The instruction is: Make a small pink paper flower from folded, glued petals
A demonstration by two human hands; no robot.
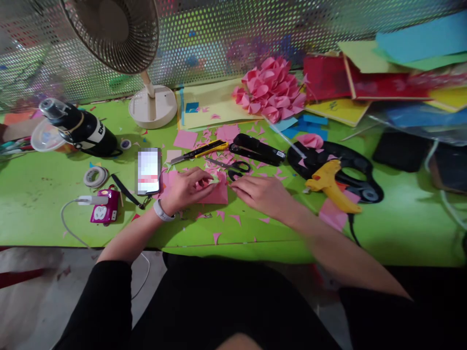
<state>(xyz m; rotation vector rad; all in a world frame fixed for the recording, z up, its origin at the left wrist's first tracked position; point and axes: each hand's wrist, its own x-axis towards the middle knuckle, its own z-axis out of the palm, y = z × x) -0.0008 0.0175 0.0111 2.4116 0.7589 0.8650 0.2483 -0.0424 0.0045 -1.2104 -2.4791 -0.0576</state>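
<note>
My left hand, a pale band on its wrist, is curled with thumb and fingers closed around a small pale piece of paper. Under it lies a pink paper square. My right hand rests just to the right, its fingers pressed together; whatever is at the fingertips is too small to make out. Right above those fingertips are black-handled scissors. Behind them sit a yellow-and-black box cutter and a black stapler. Pink paper scraps are scattered around both hands.
A pink paper flower ball stands at the back. To the right, a yellow glue gun lies by a black tape dispenser. A phone, purple power adapter, black bottle and fan are left.
</note>
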